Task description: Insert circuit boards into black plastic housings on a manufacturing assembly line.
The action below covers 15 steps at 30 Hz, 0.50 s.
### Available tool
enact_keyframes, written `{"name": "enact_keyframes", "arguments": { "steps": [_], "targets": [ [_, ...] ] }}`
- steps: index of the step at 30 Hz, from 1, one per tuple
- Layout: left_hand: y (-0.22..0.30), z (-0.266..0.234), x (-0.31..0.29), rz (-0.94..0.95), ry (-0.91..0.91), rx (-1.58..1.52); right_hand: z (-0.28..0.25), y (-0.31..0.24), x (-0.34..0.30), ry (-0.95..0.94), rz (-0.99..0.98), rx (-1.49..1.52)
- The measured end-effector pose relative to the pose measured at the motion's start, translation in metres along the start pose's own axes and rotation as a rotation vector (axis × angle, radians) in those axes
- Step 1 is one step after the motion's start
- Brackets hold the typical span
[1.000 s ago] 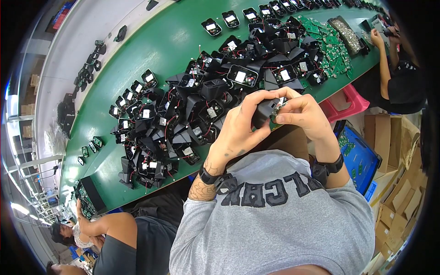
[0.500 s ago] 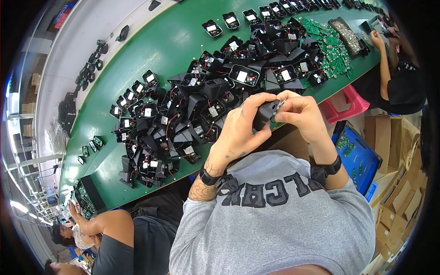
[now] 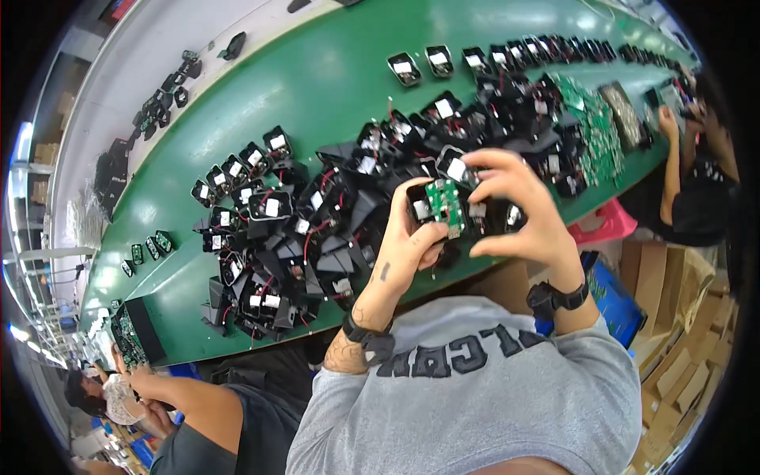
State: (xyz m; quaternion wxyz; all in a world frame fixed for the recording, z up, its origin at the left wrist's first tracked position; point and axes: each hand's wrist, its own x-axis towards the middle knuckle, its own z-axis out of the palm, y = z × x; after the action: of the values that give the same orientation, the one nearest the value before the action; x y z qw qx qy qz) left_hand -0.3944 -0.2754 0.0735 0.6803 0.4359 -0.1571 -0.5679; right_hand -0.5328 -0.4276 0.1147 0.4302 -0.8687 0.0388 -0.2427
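My left hand [image 3: 405, 237] grips a black plastic housing whose inside faces up. A small green circuit board [image 3: 445, 203] lies at the housing's opening, with my left thumb on its lower edge. How far it sits inside I cannot make out. Just to the right, my right hand [image 3: 526, 210] is raised with fingers and thumb spread apart, holding nothing. Behind both hands spreads a pile of black housings [image 3: 348, 210] with red wires and white blocks inside.
Loose green circuit boards [image 3: 590, 131] lie heaped at the right, beside a tray of small metal parts [image 3: 623, 115]. Housings stand in rows along the far side. A black box [image 3: 142, 328] holds boards at the left. Co-workers sit on both sides.
My left hand has turned the housing so its inside and the green board show. My right hand has let go and opened to the right. The whole view has shifted a little.
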Motion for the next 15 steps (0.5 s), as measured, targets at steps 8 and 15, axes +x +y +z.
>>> {"name": "enact_keyframes", "arguments": {
  "steps": [8,15],
  "targets": [
    [0.031,-0.012,-0.008,0.043,-0.103,0.058,0.018,0.004,0.037,-0.128,-0.169,-0.032],
    [0.029,-0.002,-0.047,0.119,-0.134,0.128,0.036,-0.004,0.005,-0.111,-0.071,0.314]
  ]
}}
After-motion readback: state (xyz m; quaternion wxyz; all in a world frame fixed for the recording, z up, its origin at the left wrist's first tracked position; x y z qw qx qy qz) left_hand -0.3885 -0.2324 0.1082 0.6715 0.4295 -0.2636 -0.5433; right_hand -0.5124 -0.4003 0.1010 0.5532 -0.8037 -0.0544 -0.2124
